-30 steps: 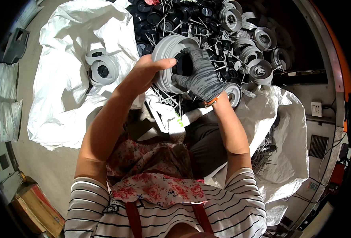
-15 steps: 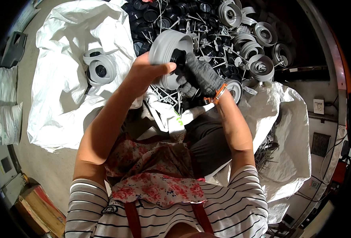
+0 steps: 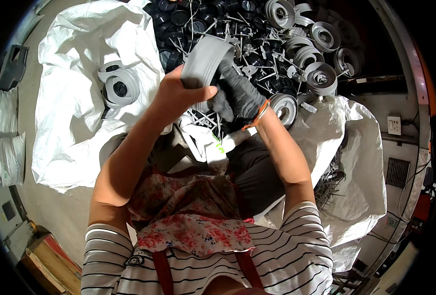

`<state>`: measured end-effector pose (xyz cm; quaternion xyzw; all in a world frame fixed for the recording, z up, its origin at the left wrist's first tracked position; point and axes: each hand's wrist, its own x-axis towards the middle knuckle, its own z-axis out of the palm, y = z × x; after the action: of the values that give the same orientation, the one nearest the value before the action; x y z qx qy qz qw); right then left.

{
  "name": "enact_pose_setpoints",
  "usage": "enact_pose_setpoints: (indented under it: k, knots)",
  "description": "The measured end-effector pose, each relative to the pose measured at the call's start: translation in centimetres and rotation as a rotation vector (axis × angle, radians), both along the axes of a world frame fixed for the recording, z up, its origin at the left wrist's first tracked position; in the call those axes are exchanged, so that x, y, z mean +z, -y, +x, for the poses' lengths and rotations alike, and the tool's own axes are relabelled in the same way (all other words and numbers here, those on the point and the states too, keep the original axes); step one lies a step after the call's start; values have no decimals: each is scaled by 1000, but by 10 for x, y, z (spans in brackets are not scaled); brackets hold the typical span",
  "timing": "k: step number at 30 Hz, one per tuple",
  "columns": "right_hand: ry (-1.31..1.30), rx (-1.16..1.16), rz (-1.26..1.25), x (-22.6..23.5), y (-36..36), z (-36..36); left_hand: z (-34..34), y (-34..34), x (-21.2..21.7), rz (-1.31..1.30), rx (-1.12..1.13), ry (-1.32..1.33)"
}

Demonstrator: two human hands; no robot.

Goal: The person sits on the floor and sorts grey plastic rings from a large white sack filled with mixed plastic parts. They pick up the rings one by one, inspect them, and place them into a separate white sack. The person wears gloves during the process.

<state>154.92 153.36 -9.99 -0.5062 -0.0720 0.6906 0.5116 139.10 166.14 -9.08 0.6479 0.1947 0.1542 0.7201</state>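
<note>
Bare and closed, my left hand (image 3: 181,96) grips a grey ribbed plastic ring (image 3: 203,58) by its outer wall, thumb across the near side. My right hand (image 3: 240,93), in a dark grey glove, has its fingers curled at the ring's open end; what they grip is hidden. Below and beyond both hands lies a heap of black round caps (image 3: 180,17) mixed with thin grey plastic sprues (image 3: 272,74). More grey ribbed rings (image 3: 320,78) rest on the heap's right side, some with inner parts showing.
To the left, a white woven sack (image 3: 70,147) is spread out with a few grey rings (image 3: 121,87) on it, black caps inside. An opened white sack (image 3: 360,196) at right holds loose grey sprues (image 3: 330,184). A cardboard box (image 3: 53,263) stands at lower left.
My right hand has moved slightly left, further into the ring's opening, covering the black cap that showed there. The ring has tilted a little. My left hand keeps its hold.
</note>
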Motion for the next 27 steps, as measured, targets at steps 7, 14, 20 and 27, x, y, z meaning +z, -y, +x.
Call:
enact_pose_setpoints:
  k: [7, 14, 20, 27]
  knots:
    - [2261, 649, -225, -28, 60, 95, -10, -33, 10, 971, 733, -105]
    - [1824, 1107, -705, -107, 165, 191, 7, -14, -13, 427, 374, -11]
    - [1925, 672, -321, 1, 73, 123, 24, 17, -24, 222, 113, -86]
    - [1376, 423, 62, 56, 23, 83, 28, 13, 8, 924, -100, 284]
